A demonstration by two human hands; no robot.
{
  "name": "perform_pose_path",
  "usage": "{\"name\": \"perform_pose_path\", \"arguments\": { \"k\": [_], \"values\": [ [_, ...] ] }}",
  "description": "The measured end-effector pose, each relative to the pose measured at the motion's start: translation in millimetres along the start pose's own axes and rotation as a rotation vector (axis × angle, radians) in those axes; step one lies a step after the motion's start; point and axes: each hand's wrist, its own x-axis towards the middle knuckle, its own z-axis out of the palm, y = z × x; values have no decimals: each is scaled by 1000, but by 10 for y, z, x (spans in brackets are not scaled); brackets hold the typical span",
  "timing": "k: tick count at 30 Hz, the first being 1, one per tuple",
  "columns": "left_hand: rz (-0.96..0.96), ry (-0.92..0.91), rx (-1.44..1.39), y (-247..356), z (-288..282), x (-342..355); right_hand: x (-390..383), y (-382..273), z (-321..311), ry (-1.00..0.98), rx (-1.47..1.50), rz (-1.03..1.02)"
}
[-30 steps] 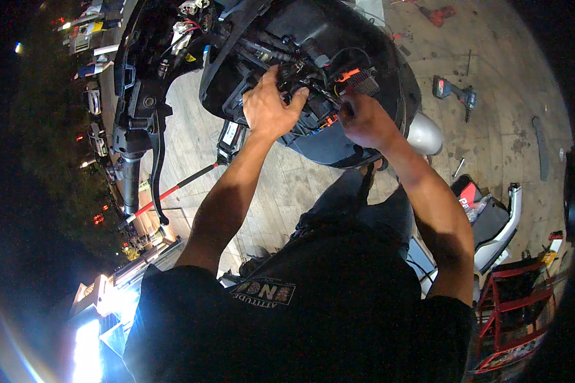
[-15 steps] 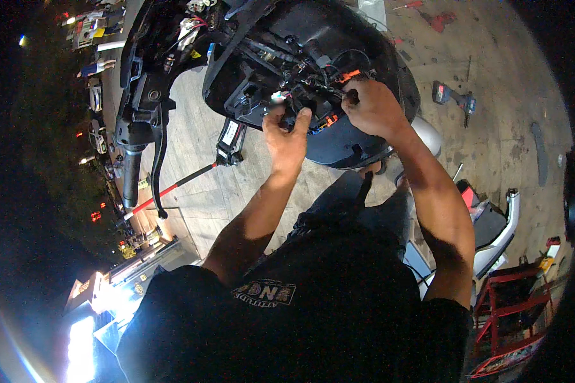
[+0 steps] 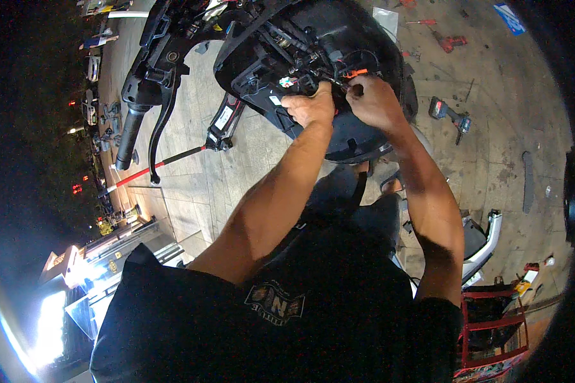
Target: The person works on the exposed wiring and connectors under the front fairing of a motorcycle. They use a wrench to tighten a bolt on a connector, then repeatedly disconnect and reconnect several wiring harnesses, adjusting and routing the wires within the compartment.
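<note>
Both my hands work inside the open black front housing (image 3: 364, 32) of a scooter, among cables and plugs. My left hand (image 3: 312, 107) is closed at the dark wiring (image 3: 306, 64), its fingertips partly hidden; what it grips cannot be made out. Beside it shows a small white connector (image 3: 287, 82). Close by on the right, my right hand (image 3: 375, 103) is curled in a pinch just below an orange connector (image 3: 356, 73). Its fingertips are at the wiring, but the piece between them is too small to name.
The handlebar grip (image 3: 130, 137) and brake lever (image 3: 160, 134) stick out at left. A floor jack (image 3: 223, 124) with a red handle stands beyond. On the paved floor lie a cordless drill (image 3: 450, 118), a red tool (image 3: 450, 43) and a red metal rack (image 3: 492, 325).
My left hand has moved right and up, closer to my right hand, and its fingers have closed in. An orange-and-blue wire piece between the hands is now hidden. The view has shifted.
</note>
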Motion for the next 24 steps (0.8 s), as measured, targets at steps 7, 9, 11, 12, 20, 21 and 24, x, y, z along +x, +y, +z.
{"name": "perform_pose_path", "arguments": {
  "k": [7,9,11,12,20,21,24],
  "values": [
    [-28,-61,89,59,-80,-34,111,19,-43,0,89,-13],
    [-50,-72,130,71,-82,-32,143,51,-45,28,144,27],
    [-56,-93,101,75,-77,-27,180,97,-57,20,208,103],
    [-74,-108,94,70,-76,-27,190,116,-55,-10,247,156],
    [-60,-93,105,29,-29,-12,53,42,55,102,121,17],
    [-47,-78,91,22,-18,-7,-15,2,87,159,49,-70],
    [-40,-55,81,11,6,1,-114,-53,103,157,37,-105]
  ]
}}
